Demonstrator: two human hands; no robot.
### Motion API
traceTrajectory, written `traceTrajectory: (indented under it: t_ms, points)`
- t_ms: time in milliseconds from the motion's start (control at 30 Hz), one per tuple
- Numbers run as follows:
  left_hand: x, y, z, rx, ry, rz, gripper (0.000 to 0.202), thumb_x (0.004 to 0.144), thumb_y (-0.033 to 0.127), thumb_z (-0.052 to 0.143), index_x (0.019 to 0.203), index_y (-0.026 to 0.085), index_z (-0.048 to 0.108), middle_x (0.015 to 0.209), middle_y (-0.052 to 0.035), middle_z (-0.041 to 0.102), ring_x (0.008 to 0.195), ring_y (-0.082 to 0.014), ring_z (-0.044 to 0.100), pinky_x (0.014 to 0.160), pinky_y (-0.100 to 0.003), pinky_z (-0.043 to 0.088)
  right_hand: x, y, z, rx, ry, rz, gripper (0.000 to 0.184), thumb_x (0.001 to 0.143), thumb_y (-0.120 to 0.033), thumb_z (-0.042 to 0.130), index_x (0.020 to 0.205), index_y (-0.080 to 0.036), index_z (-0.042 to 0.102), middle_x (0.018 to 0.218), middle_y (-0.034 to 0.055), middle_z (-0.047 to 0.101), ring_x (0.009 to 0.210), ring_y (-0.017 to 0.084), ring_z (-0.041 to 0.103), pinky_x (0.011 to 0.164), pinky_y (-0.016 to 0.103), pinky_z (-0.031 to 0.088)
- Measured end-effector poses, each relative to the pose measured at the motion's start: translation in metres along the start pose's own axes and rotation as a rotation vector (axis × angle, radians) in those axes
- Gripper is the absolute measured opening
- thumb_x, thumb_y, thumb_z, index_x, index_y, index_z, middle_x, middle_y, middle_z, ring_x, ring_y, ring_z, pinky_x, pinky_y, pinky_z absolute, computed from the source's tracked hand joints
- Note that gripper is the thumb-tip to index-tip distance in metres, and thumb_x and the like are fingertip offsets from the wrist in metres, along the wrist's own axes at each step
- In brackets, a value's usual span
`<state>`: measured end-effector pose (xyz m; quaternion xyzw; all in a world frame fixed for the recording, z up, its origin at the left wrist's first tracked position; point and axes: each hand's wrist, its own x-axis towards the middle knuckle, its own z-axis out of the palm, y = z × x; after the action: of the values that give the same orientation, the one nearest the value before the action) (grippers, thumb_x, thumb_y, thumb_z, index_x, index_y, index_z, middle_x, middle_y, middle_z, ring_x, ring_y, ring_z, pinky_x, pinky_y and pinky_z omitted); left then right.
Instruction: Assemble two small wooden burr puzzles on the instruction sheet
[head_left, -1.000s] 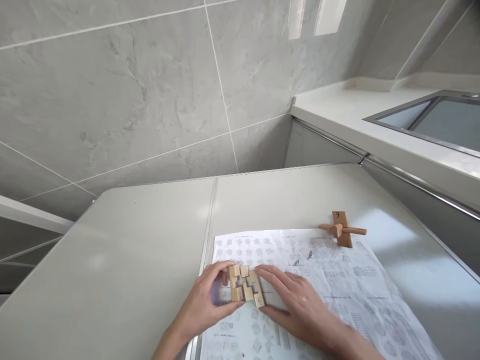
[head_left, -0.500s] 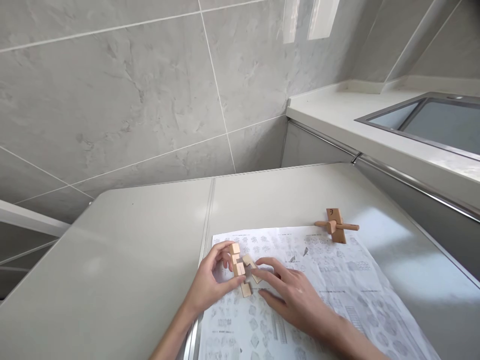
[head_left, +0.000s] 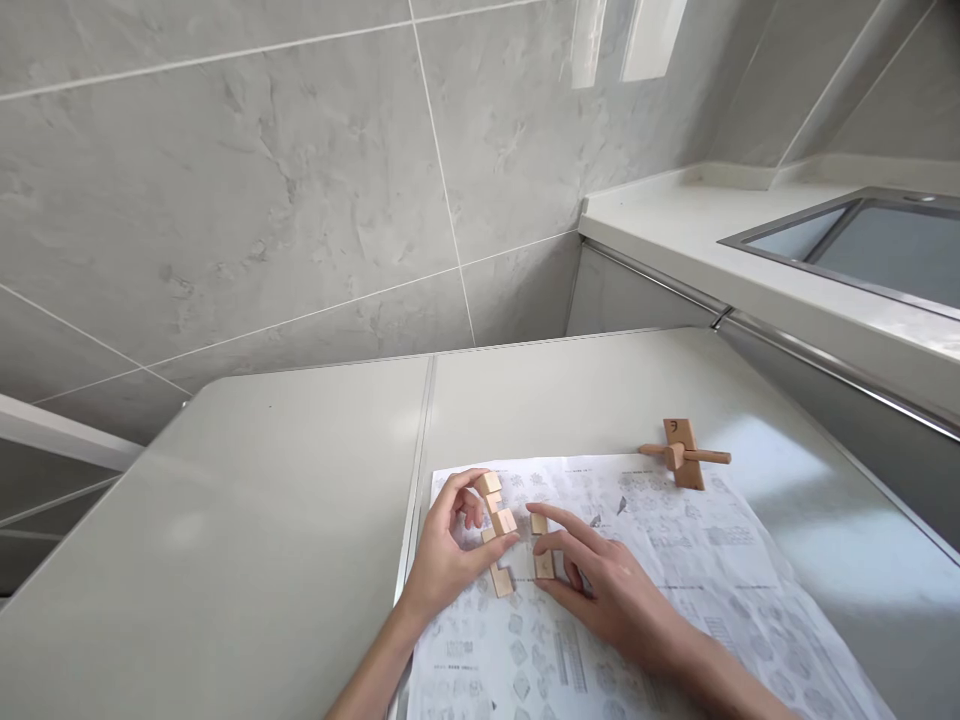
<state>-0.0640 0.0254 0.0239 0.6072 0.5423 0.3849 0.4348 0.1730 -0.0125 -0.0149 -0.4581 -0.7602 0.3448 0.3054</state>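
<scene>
Pinching with the left hand (head_left: 442, 565) a long notched bar of pale wood (head_left: 496, 522): thumb on the near side, fingers curled over the far end, lower end down near the paper. Pinching with the right hand (head_left: 607, 595) a shorter notched piece of pale wood (head_left: 541, 548): forefinger along its top, thumb at its near end, remaining fingers loosely spread behind. Both pieces low over the left part of a white printed sheet of puzzle diagrams (head_left: 675, 580), just beside each other, with a narrow gap between.

Judging from this, best to grip only the flat outer faces and stay off the notches, leaving the cuts in plain sight. Better to move the two pieces level and parallel, without twisting, to avoid binding at the notches. Worth working low over the sheet, to limit any drop to a short one. Worth lifting the wrists too, so as not to drag or crease the paper.

At the sheet's far edge, an assembled wooden cross puzzle with a round peg through it (head_left: 684, 455), well apart from both hands. Beneath everything, a smooth pale grey tabletop (head_left: 285, 500) with a metal seam (head_left: 418, 440) running front to back. Behind, a wall of large grey marbled tiles (head_left: 225, 200). To the right, a white counter (head_left: 675, 215) with a steel sink (head_left: 862, 245) set in.
</scene>
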Motion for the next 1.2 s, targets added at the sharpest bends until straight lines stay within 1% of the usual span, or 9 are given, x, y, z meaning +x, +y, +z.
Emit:
traceTrajectory:
  t_ms: [100, 200, 333, 400, 467, 600, 700, 967, 1200]
  points:
    - [-0.001, 0.0, -0.001, -0.024, 0.009, 0.002, 0.059, 0.081, 0.036, 0.089, 0.133, 0.026, 0.062, 0.08, 0.006, 0.046, 0.071, -0.0139, 0.048, 0.075, -0.029, 0.049, 0.001, 0.0, -0.003, 0.133, 0.014, 0.058, 0.012, 0.099, -0.028, 0.069, 0.111, -0.03, 0.07, 0.155, 0.0102, 0.062, 0.06, 0.014, 0.06, 0.062, 0.038, 0.06]
    - [-0.002, 0.001, 0.001, -0.045, -0.022, -0.01, 0.062, 0.083, 0.035, 0.087, 0.138, 0.027, 0.059, 0.079, 0.0068, 0.048, 0.066, -0.0119, 0.048, 0.073, -0.028, 0.049, 0.004, -0.001, -0.008, 0.335, 0.064, 0.121, 0.033, 0.097, -0.029, 0.072, 0.13, -0.031, 0.067, 0.151, 0.0125, 0.061, 0.071, 0.016, 0.068, 0.072, 0.039, 0.063]
    - [-0.009, 0.002, 0.006, 0.024, -0.065, 0.001, 0.066, 0.086, 0.036, 0.088, 0.142, 0.026, 0.056, 0.073, 0.0073, 0.055, 0.068, -0.0144, 0.056, 0.069, -0.027, 0.05, 0.006, -0.003, -0.015, 0.633, 0.038, 0.216, 0.054, 0.101, -0.033, 0.073, 0.15, -0.031, 0.052, 0.111, 0.0068, 0.076, 0.095, 0.024, 0.075, 0.092, 0.045, 0.063]
    - [-0.014, 0.002, 0.009, 0.094, -0.058, 0.052, 0.064, 0.085, 0.033, 0.088, 0.141, 0.028, 0.058, 0.08, 0.0046, 0.062, 0.073, -0.016, 0.062, 0.073, -0.028, 0.053, 0.004, -0.004, -0.015, 0.76, 0.014, 0.228, 0.056, 0.102, -0.035, 0.075, 0.151, -0.03, 0.048, 0.106, 0.0056, 0.076, 0.104, 0.027, 0.076, 0.096, 0.048, 0.063]
    - [-0.02, 0.002, 0.012, 0.167, -0.048, 0.121, 0.06, 0.087, 0.027, 0.086, 0.141, 0.03, 0.059, 0.093, 0.0012, 0.068, 0.079, -0.0169, 0.065, 0.078, -0.03, 0.057, 0.002, -0.004, -0.012, 0.824, 0.022, 0.217, 0.057, 0.101, -0.036, 0.079, 0.149, -0.031, 0.048, 0.114, 0.0076, 0.076, 0.11, 0.028, 0.076, 0.099, 0.05, 0.063]
    - [-0.031, -0.002, 0.021, 0.216, -0.089, 0.252, 0.063, 0.091, 0.021, 0.083, 0.145, 0.038, 0.054, 0.112, -0.0006, 0.073, 0.085, -0.0172, 0.067, 0.08, -0.031, 0.06, -0.001, -0.008, -0.007, 0.842, 0.081, 0.2, 0.057, 0.096, -0.039, 0.086, 0.142, -0.033, 0.052, 0.135, 0.0107, 0.07, 0.12, 0.03, 0.074, 0.104, 0.052, 0.062]
    - [-0.035, -0.007, 0.027, 0.224, -0.154, 0.328, 0.066, 0.093, 0.021, 0.083, 0.147, 0.04, 0.05, 0.111, -0.0003, 0.073, 0.082, -0.0167, 0.065, 0.078, -0.031, 0.06, -0.001, -0.011, -0.007, 0.814, 0.107, 0.184, 0.06, 0.091, -0.047, 0.09, 0.137, -0.033, 0.055, 0.148, 0.0127, 0.064, 0.121, 0.032, 0.074, 0.103, 0.053, 0.064]
    - [-0.034, -0.002, 0.031, 0.336, -0.125, 0.548, 0.05, 0.105, 0.032, 0.07, 0.149, 0.03, 0.047, 0.097, -0.0017, 0.072, 0.073, -0.0172, 0.059, 0.073, -0.032, 0.059, -0.004, -0.009, -0.006, 0.697, 0.119, 0.126, 0.058, 0.09, -0.052, 0.089, 0.136, -0.034, 0.057, 0.141, 0.0112, 0.07, 0.109, 0.03, 0.079, 0.096, 0.049, 0.068]
    - [-0.035, -0.005, 0.034, 0.378, -0.075, 0.573, 0.047, 0.107, 0.036, 0.067, 0.15, 0.025, 0.049, 0.095, -0.0031, 0.072, 0.073, -0.0173, 0.061, 0.073, -0.032, 0.06, -0.006, -0.006, -0.003, 0.624, 0.155, 0.1, 0.06, 0.09, -0.049, 0.09, 0.137, -0.033, 0.056, 0.138, 0.0123, 0.073, 0.11, 0.031, 0.08, 0.098, 0.05, 0.067]
